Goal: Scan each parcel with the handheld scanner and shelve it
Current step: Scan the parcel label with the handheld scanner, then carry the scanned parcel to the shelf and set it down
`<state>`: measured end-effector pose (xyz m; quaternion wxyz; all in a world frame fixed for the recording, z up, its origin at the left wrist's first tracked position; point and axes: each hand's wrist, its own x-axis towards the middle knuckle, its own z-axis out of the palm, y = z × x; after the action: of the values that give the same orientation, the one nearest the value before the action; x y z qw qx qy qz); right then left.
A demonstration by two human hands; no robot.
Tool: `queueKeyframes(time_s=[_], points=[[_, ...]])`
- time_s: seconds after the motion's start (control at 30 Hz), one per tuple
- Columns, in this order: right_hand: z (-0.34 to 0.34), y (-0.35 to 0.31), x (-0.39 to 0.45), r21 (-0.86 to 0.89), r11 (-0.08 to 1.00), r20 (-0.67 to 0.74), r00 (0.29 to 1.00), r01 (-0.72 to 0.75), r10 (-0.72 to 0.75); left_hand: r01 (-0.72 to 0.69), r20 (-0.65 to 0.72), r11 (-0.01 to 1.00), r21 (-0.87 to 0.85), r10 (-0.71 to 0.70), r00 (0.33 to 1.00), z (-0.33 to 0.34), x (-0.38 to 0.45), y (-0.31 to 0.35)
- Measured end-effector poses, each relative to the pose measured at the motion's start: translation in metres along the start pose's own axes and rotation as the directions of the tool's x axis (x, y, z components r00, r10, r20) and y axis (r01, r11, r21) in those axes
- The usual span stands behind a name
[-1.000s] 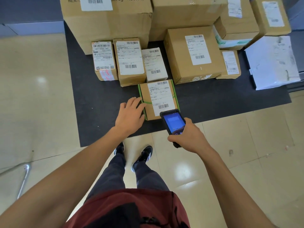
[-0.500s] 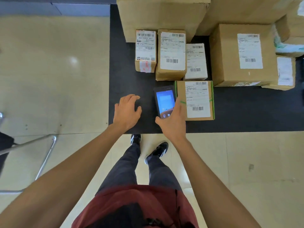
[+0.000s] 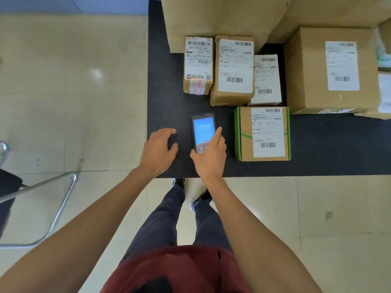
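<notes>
Your right hand [image 3: 209,157] holds the handheld scanner [image 3: 202,134] by its lower end, thumb on the left edge and forefinger laid along the right edge, with the lit blue screen facing up at you. Your left hand [image 3: 158,150] hangs just beside it at nine o'clock, holding nothing, its fingers loosely curled downward over the black mat [image 3: 317,144]; whether the fingertips touch the mat you cannot tell. At three o'clock from the scanner, near but apart from your right hand, lies the green-edged parcel [image 3: 262,133], flat on the mat with its white label and barcode turned up. Past it, toward twelve o'clock, three smaller parcels stand in a row touching one another: the narrow parcel [image 3: 198,64] with red handwriting on its tape at the left, the tall brown parcel [image 3: 233,69] in the middle, and the white parcel [image 3: 267,80] at the right, whose near edge meets the far edge of the green-edged one. At two o'clock sits the large carton [image 3: 330,70] with a label on top, and behind the row, at twelve o'clock, bigger brown boxes [image 3: 222,15] are piled. The mat's near edge runs just ahead of your shoes [image 3: 203,197] on the pale tiled floor [image 3: 74,92]. At eight o'clock a metal tube frame [image 3: 61,206] crosses the floor.
</notes>
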<state>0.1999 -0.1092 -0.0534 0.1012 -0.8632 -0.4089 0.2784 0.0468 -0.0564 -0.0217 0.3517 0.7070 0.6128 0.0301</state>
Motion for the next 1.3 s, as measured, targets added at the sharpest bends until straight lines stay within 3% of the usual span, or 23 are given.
queueKeyframes(time_s=[0.23,0.5,0.63,0.73,0.8,0.93,1.03,1.3], points=[[0.008,-0.001,-0.005,-0.09,0.996,-0.037,0.999,-0.01,0.007,-0.097,0.058,0.988,0.122,0.09,0.994,-0.002,0.004,-0.001],[0.004,0.002,-0.006,-0.129,0.99,0.018,0.998,-0.058,0.061,-0.099,0.085,0.99,0.098,0.091,0.992,0.002,0.009,0.012],[-0.019,0.006,-0.015,-0.082,0.995,0.058,0.997,0.057,-0.052,-0.114,0.082,0.991,0.077,0.107,0.991,0.006,0.014,0.022],[-0.051,0.019,-0.031,0.095,0.973,-0.043,0.977,0.21,-0.207,-0.183,0.058,0.983,0.036,0.18,0.982,0.009,0.019,0.033],[-0.077,0.037,-0.035,0.175,0.951,-0.162,0.96,0.256,-0.229,-0.239,0.062,0.971,0.018,0.237,0.969,0.013,0.023,0.045],[-0.12,0.092,-0.018,0.1,0.981,-0.267,0.955,0.164,-0.132,-0.403,0.119,0.914,0.054,0.394,0.911,0.03,0.026,0.078],[-0.14,0.134,-0.001,0.014,1.0,-0.225,0.974,0.015,-0.011,-0.478,0.186,0.877,0.056,0.461,0.868,0.048,0.026,0.104],[-0.135,0.187,0.03,0.11,0.994,0.018,1.0,-0.013,0.011,-0.41,0.321,0.907,0.092,0.363,0.875,0.09,0.024,0.135]])
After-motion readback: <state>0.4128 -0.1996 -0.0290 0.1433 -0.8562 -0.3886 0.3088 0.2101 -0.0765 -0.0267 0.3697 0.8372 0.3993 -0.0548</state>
